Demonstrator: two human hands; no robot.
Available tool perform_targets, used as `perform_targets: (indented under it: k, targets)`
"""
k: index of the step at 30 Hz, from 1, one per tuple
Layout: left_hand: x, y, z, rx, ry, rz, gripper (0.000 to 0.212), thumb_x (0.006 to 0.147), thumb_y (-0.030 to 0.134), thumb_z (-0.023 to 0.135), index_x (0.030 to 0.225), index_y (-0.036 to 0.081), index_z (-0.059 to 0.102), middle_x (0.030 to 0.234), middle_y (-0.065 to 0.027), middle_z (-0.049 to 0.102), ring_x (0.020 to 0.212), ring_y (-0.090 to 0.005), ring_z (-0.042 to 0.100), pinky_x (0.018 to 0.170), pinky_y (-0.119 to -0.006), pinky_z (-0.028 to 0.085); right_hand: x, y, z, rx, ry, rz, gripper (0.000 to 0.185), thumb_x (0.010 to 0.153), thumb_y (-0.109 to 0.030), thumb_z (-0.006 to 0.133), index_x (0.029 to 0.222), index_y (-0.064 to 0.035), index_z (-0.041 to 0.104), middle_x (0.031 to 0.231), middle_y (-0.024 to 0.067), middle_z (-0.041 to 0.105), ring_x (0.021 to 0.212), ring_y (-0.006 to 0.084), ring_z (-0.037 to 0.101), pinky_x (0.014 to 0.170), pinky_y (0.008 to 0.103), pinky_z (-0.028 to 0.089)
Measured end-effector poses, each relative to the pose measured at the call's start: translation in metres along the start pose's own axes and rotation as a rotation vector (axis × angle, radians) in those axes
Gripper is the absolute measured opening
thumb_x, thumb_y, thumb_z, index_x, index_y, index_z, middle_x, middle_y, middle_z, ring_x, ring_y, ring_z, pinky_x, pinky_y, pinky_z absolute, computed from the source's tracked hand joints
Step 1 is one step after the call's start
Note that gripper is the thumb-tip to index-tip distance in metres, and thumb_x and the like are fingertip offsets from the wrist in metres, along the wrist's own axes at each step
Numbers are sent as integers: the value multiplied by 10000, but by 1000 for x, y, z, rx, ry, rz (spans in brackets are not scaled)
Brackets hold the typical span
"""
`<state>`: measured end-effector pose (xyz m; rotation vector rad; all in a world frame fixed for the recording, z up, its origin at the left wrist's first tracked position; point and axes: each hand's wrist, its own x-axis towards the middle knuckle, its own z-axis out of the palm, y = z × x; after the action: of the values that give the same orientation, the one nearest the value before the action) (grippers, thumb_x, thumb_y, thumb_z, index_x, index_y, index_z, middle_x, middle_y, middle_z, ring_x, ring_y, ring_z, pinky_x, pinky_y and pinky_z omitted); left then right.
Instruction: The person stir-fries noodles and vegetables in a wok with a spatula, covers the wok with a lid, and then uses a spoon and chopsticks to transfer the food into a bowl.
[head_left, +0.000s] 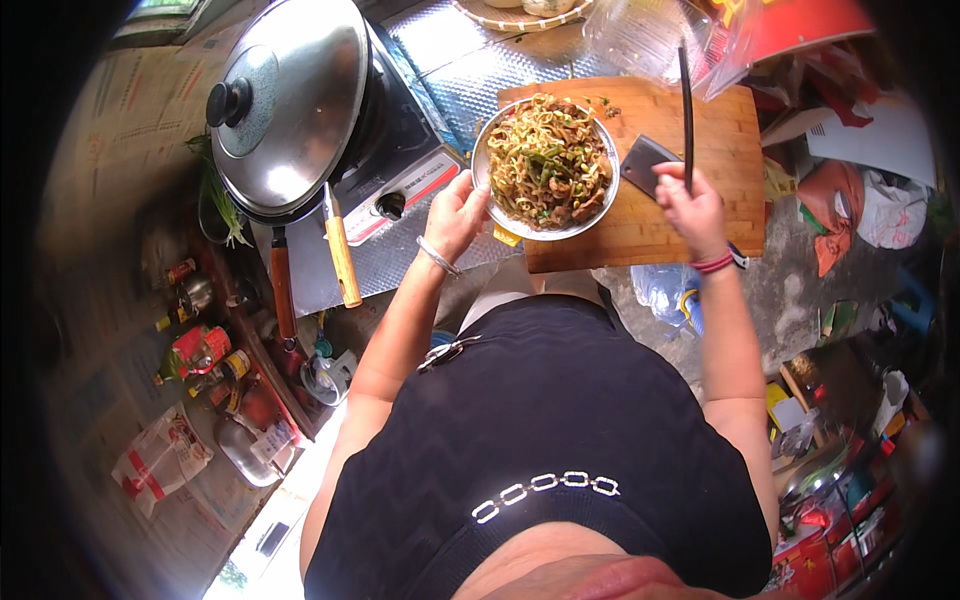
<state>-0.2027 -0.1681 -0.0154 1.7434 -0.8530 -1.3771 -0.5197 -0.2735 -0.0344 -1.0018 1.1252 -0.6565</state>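
Note:
A white bowl with a patterned rim is heaped with noodles, green beans and pieces of meat. My left hand grips its left edge, thumb on the rim. In my right hand is a pair of dark chopsticks, tips pointing away from me. Below that hand, on a wooden cutting board, lies a dark flat blade like a cleaver's; its handle is hidden from view. The bowl overlaps the board's left part; whether it rests there or is held up, I cannot tell.
A wok with a domed metal lid stands on a gas stove at left, a wooden-handled utensil beside it. Past the board lie a clear plastic container and a woven basket. Bottles stand at far left.

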Motion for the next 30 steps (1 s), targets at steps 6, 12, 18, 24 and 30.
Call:
perform_targets:
  k: [6, 12, 18, 24, 30]
  targets:
    - [11, -10, 0, 215, 41, 143, 249, 915, 239, 503, 915, -2, 562, 603, -44, 559, 526, -99, 521, 504, -273, 429, -8, -1, 82, -185, 88, -315, 227, 856, -83, 547, 1048, 34, 579, 795, 39, 621, 707, 95, 553, 639, 239, 456]
    - [19, -14, -2, 420, 94, 210, 240, 843, 229, 556, 880, -7, 583, 672, -181, 608, 602, -278, 616, 571, -349, 468, -10, -12, 91, -686, 248, -411, 267, 754, -46, 542, 1015, -30, 597, 814, 207, 611, 739, 342, 608, 641, 351, 495]
    - [19, -15, -5, 454, 76, 262, 207, 823, 206, 568, 835, 0, 567, 619, -153, 592, 567, -242, 613, 543, -333, 466, -16, -18, 102, -656, 348, -438, 227, 746, -39, 539, 964, -31, 602, 768, 195, 613, 689, 333, 613, 603, 363, 489]
    - [18, -14, -7, 213, -30, 178, 179, 874, 146, 536, 997, 18, 558, 577, 4, 544, 450, -57, 475, 428, -214, 380, -19, -9, 103, -561, 424, -409, 137, 745, -8, 565, 878, -16, 599, 603, 99, 584, 488, 126, 537, 484, 268, 432]
    - [5, -7, -5, 14, 7, 95, 234, 899, 236, 533, 797, 28, 494, 555, -34, 538, 484, -76, 512, 460, -229, 402, -12, 7, 101, -280, 374, -444, 72, 802, -1, 549, 869, -5, 577, 605, -41, 511, 514, 16, 426, 450, 203, 350]
